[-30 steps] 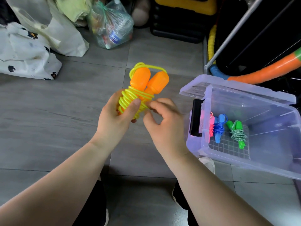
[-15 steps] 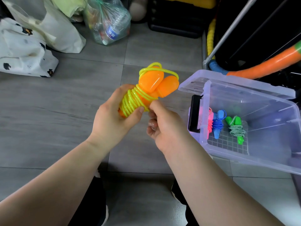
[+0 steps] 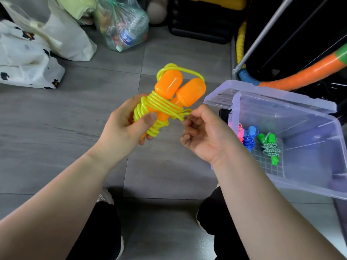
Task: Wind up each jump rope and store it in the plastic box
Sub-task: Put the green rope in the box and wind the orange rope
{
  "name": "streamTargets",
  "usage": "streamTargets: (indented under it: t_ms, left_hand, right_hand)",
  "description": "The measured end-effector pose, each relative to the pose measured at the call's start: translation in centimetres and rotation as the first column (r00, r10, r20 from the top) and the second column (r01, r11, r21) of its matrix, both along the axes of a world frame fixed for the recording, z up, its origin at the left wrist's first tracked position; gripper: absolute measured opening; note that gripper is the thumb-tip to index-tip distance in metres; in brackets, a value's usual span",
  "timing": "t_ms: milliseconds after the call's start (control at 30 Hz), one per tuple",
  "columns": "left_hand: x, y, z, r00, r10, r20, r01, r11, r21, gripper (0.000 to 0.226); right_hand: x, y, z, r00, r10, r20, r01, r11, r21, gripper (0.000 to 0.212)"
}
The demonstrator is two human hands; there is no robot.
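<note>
A jump rope with two orange handles (image 3: 180,89) and yellow cord (image 3: 159,107) wound around them is held above the floor. My left hand (image 3: 125,128) grips the wound bundle, thumb across the coils. My right hand (image 3: 204,132) pinches the yellow cord's end at the bundle's right side, fingers curled. To the right, the clear plastic box (image 3: 308,177) lies open on the floor. Inside it rest a pink-handled rope (image 3: 239,131), a blue rope (image 3: 250,137) and a green-handled rope (image 3: 270,147), all wound up.
White bags (image 3: 28,59) and a clear bag with a bottle (image 3: 122,23) sit at the back left. A black and yellow case (image 3: 202,19), a metal pole (image 3: 262,32) and an orange hoop (image 3: 304,72) stand behind the box. My shoes and legs are below.
My right hand has turned palm-up and moved right, drawing the cord's end out from the bundle. The bundle has tilted slightly toward the box.
</note>
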State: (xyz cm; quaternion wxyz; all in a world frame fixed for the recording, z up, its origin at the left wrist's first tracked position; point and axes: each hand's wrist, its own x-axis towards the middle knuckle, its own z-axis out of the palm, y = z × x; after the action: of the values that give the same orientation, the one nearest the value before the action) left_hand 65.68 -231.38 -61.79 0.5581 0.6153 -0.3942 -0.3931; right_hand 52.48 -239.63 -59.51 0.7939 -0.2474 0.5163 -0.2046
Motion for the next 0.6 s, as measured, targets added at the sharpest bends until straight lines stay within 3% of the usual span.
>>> streamTargets:
  t_ms: [167, 267, 600]
  left_hand:
    - [-0.3, 0.1, 0.2, 0.985, -0.04, -0.17, 0.041, 0.999, 0.0, 0.031]
    - [-0.4, 0.1, -0.1, 0.967, -0.021, -0.255, 0.027, 0.999, 0.02, 0.03]
    - [-0.3, 0.2, -0.4, 0.99, 0.034, -0.139, -0.025, 0.997, 0.067, 0.032]
  right_hand:
    - [-0.2, -0.4, -0.3, 0.996, -0.078, 0.036, 0.077, 0.996, 0.038, 0.027]
    - [0.1, -0.1, -0.7, 0.998, -0.058, 0.022, 0.058, 0.998, -0.018, 0.024]
    - [0.0, 0.8, -0.4, 0.98, 0.12, -0.157, -0.161, 0.944, -0.288, 0.016]
